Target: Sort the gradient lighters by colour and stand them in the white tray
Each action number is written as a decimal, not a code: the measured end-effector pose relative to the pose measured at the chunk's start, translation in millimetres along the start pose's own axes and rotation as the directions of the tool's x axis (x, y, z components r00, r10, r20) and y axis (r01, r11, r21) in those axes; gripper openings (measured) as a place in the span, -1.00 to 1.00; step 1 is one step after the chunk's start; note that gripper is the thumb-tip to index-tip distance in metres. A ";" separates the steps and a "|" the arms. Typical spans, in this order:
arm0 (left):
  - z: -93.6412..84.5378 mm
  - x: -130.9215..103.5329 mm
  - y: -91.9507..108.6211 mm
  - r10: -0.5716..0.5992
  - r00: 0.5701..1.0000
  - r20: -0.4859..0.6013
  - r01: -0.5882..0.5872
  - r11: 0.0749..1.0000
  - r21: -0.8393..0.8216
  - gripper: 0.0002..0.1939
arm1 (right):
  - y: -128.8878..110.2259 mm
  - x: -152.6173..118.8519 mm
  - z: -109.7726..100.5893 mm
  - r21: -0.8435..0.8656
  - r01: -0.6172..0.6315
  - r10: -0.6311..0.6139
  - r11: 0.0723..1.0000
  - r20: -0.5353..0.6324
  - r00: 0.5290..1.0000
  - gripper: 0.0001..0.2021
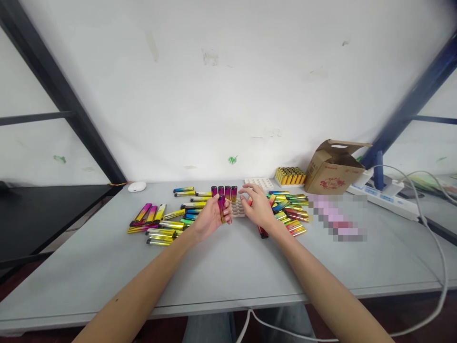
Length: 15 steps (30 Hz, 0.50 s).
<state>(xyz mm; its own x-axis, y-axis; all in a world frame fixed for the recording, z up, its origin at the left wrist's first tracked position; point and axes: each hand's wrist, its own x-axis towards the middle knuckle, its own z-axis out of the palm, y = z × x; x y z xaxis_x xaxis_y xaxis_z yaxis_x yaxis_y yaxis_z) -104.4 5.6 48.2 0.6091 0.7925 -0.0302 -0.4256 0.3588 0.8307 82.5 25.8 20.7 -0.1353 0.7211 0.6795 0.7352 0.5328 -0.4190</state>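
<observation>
My left hand [210, 219] is closed round a purple and gold lighter [222, 208], held upright over the front left of a white tray. Behind it several purple lighters [227, 192] stand upright in a row in the tray [238, 208]. My right hand [257, 206] is at the tray's right side, fingers apart and curved toward the standing lighters; no lighter shows clearly in its fingers. Loose shiny lighters [167, 225] lie in a spread left of my left hand. More loose lighters [294, 213], red, green and gold, lie right of my right hand.
At the back right are an empty white tray [258, 183], a tray of yellow lighters [290, 176] and an open cardboard box [332, 171]. A power strip [387, 197] with white cables lies further right. A white round case [137, 186] sits at the back left.
</observation>
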 end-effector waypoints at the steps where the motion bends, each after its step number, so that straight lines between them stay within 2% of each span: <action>1: -0.6 -0.2 0.2 -0.011 1.000 0.024 0.011 1.000 -0.002 -0.57 | -0.6 0.5 -0.5 0.020 -0.002 0.002 1.000 0.001 1.000 -0.79; 3: -1.1 -1.1 -0.3 -0.040 0.996 0.085 0.041 0.999 -0.012 -0.53 | -3.0 2.0 -2.8 0.089 -0.009 0.008 0.996 0.004 1.000 -0.80; 5: -0.8 -2.2 -1.8 -0.066 0.990 0.128 0.068 0.998 -0.011 -0.62 | -7.2 3.8 -6.9 0.203 -0.032 0.028 0.979 0.021 0.999 -0.81; 7: 0.1 -3.1 -3.8 -0.081 0.989 0.124 0.079 0.997 0.022 -0.79 | -12.6 5.1 -12.0 0.330 -0.076 0.063 0.941 0.051 0.997 -0.80; 9: 1.5 -3.6 -5.8 -0.082 0.992 0.097 0.075 0.995 0.071 -0.86 | -18.1 5.5 -16.7 0.428 -0.127 0.103 0.895 0.079 0.992 -0.76; 12: 3.0 -3.7 -7.9 -0.071 0.994 0.089 0.059 0.990 0.131 -0.78 | -23.6 5.2 -20.6 0.521 -0.178 0.125 0.835 0.137 0.983 -0.71; 15: 2.7 -3.2 -9.6 -0.064 0.990 0.127 0.042 0.985 0.170 -0.71 | -24.9 5.3 -20.3 0.561 -0.214 0.093 0.800 0.236 0.967 -0.71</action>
<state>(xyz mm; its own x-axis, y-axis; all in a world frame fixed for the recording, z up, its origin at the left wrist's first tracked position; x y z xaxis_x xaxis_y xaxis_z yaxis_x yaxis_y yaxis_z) -100.5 -1.7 41.8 0.7155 0.6985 -0.0128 -0.2794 0.3028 0.9112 76.9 7.4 46.9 -0.2189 0.8515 0.4765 0.2440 0.5206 -0.8182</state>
